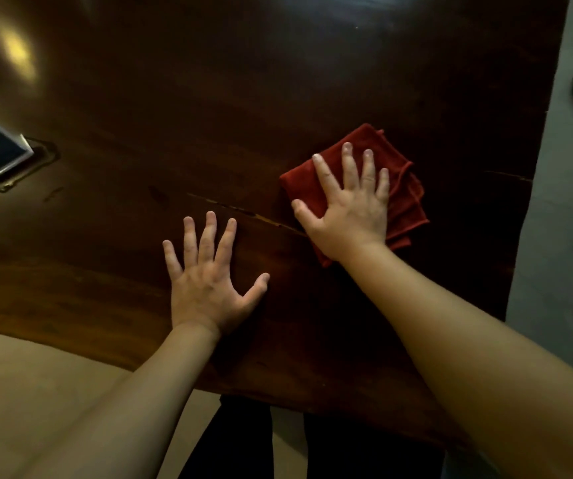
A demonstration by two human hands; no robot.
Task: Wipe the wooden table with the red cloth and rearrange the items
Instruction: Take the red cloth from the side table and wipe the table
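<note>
Folded red cloth (404,188) – layered hems – under flat, spread right hand (350,205); left hand (209,281) splayed on wooden table (209,115).

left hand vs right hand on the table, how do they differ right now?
The left hand lies on bare dark wooden table; the right hand presses on the folded red cloth. The left hand sits nearer the person; the right hand is farther out, toward the table's right edge. Both lie flat, palm down, fingers spread, gripping nothing.
</note>
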